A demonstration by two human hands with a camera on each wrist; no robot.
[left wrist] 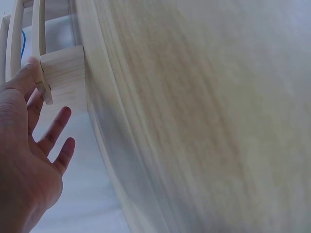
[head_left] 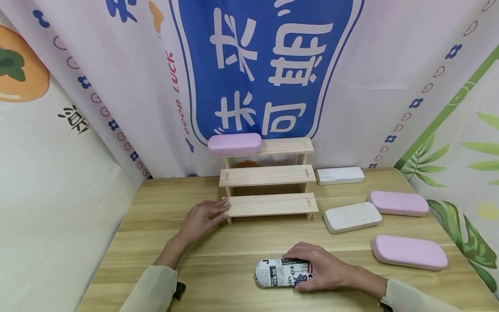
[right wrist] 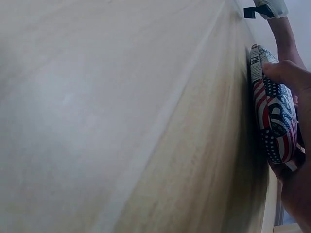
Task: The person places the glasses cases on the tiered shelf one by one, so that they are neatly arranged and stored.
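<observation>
In the head view a three-tier wooden rack (head_left: 273,204) stands at the back of the table, a pink case (head_left: 234,144) on the left of its top tier. The left hand (head_left: 202,220) pinches the left end of the lowest tier between thumb and fingers; in the left wrist view that hand (left wrist: 34,141) has its other fingers spread beside the rack (left wrist: 65,68). Nearer the front, the right hand (head_left: 321,268) grips the right end of a newsprint-patterned case (head_left: 273,274). From the right wrist, the hand (right wrist: 296,126) is curled round the patterned case (right wrist: 274,109).
Right of the rack lie a slim white case (head_left: 340,175), a wider white case (head_left: 352,216) and two pink cases (head_left: 398,203), one nearer the front. Printed cloth (head_left: 351,108) hangs behind the wooden table (head_left: 218,268).
</observation>
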